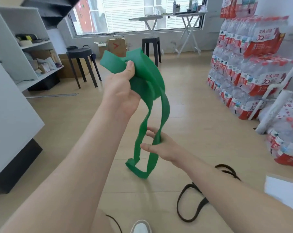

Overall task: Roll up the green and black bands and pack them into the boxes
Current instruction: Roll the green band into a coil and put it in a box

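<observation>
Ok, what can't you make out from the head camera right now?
- Head view, left hand: its fingers are hidden behind the rolled part of the green band; only the thumb shows.
- Head view, black band: partly covered by the right forearm, so its full shape is unclear.
- Head view, white box: blurred and cut off by the right edge; open or closed, cannot tell.

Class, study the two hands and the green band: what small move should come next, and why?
Probably the left hand should wind one turn onto the roll while the right hand feeds slack: the green band is only part-rolled, its loose loop hanging below.
</observation>
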